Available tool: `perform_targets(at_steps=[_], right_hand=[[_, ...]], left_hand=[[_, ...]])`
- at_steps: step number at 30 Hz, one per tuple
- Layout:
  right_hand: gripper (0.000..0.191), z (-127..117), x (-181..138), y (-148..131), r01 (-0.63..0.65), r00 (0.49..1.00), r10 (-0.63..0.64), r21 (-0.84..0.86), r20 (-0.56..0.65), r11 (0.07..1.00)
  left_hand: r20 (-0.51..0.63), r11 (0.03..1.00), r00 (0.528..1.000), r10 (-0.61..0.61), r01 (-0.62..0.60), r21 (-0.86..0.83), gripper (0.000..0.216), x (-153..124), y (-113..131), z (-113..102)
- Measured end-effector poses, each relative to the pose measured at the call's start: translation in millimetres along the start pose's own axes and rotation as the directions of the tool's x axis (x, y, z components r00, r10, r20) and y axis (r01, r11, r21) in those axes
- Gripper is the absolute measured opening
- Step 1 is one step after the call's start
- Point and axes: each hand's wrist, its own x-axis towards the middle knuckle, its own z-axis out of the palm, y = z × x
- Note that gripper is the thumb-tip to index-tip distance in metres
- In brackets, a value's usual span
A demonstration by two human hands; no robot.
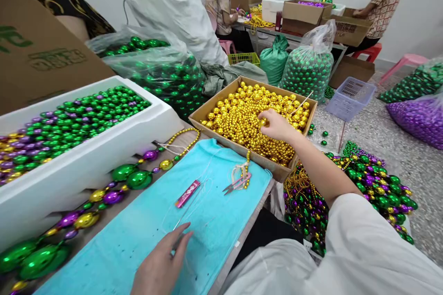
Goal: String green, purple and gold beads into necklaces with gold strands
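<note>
My right hand (275, 125) reaches into a cardboard box (304, 136) of gold beads (238, 115), fingers pinched on one gold bead. My left hand (162, 265) rests flat on a turquoise cloth (207, 221), fingertips pressing a thin white thread (194, 198) that loops over the cloth. Small thread snips (237, 183) and a pink flat tool (187, 193) lie on the cloth ahead of it. A strand of green, purple and gold beads (114, 189) runs along the cloth's left edge.
A white foam tray (104, 156) of green, purple and gold beads sits to the left. Bags of green beads (309, 71) and purple beads (420, 117) stand on the floor, with finished strands (367, 184) piled at right. Two people (221, 2) work at a far table.
</note>
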Motion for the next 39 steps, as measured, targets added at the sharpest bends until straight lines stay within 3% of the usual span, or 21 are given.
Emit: perform_targets(at_steps=[3, 5, 7, 10, 14, 17, 20, 22, 25, 27, 29, 32, 34, 37, 39], right_hand=[[0.027, -25.7, 4.1, 40.4, -0.157, 0.978, 0.172, 0.122, -0.121, 0.98], [0.023, -36.6, 1.9, 67.8, -0.331, 0.943, 0.331, 0.029, -0.015, 0.943], [0.025, -36.6, -3.5, 87.6, -0.418, 0.893, 0.439, -0.177, 0.099, 0.891], [0.029, -22.2, -10.6, 99.2, -0.369, 0.863, 0.458, -0.356, 0.212, 0.859], [0.033, -7.8, -9.9, 99.0, -0.289, 0.842, 0.42, -0.373, 0.339, 0.881], [0.035, -11.2, -8.7, 103.9, -0.299, 0.852, 0.414, -0.352, 0.321, 0.887], [0.041, -20.0, -13.3, 113.5, -0.414, 0.887, 0.429, -0.117, 0.172, 0.903], [0.043, -25.6, -17.2, 117.6, -0.474, 0.881, 0.455, 0.252, 0.133, 0.844], [0.041, -32.9, -16.2, 114.3, -0.419, 0.879, 0.444, 0.727, 0.174, 0.544], [0.039, -37.1, -7.0, 105.7, -0.352, 0.893, 0.412, 0.852, 0.182, 0.387], [0.039, -40.0, 10.4, 93.6, -0.313, 0.913, 0.363, 0.89, 0.186, 0.332], [0.034, -38.9, 50.3, 72.5, -0.302, 0.942, 0.257, 0.876, 0.215, 0.377], [0.032, -32.3, 83.7, 57.3, -0.286, 0.956, 0.195, 0.835, 0.217, 0.471], [0.025, -11.3, 138.5, 33.2, -0.249, 0.969, 0.183, 0.635, 0.168, 0.731], [0.019, 9.6, 173.8, 15.9, -0.192, 0.977, 0.143, 0.355, 0.161, 0.915]], left_hand=[[-0.013, 0.997, 0.997, 0.071, -0.071, -0.001, 0.043, 3.9, -0.9, 0.7], [-0.009, 0.995, 0.995, 0.099, -0.099, 0.026, 0.042, 7.4, -1.2, -0.9], [0.005, 0.987, 0.989, 0.146, -0.146, 0.061, 0.041, 15.4, 4.6, -5.8], [-0.01, 0.958, 0.962, 0.274, -0.272, 0.095, 0.041, 40.8, 29.4, -18.7], [-0.056, 0.901, 0.905, 0.421, -0.41, 0.14, 0.036, 97.6, 78.6, -32.4], [-0.091, 0.873, 0.875, 0.475, -0.455, 0.177, 0.032, 147.9, 105.8, -34.8], [-0.118, 0.893, 0.896, 0.429, -0.401, 0.204, 0.028, 199.1, 116.0, -36.1], [-0.1, 0.915, 0.929, 0.357, -0.326, 0.237, 0.029, 232.0, 117.0, -38.1], [-0.011, 0.932, 0.97, 0.242, -0.229, 0.28, 0.037, 277.2, 118.4, -40.2], [0.048, 0.934, 0.979, 0.197, -0.202, 0.294, 0.041, 303.8, 121.4, -38.8], [0.102, 0.933, 0.98, 0.173, -0.196, 0.302, 0.046, 326.8, 125.1, -34.7], [0.199, 0.93, 0.971, 0.13, -0.189, 0.315, 0.057, 353.5, 129.2, -24.6], [0.245, 0.93, 0.964, 0.102, -0.18, 0.321, 0.065, 365.2, 130.0, -16.7], [0.269, 0.931, 0.959, 0.095, -0.182, 0.318, 0.076, 373.8, 129.1, -6.2], [0.264, 0.93, 0.957, 0.116, -0.198, 0.311, 0.077, 374.3, 127.5, -1.9]])
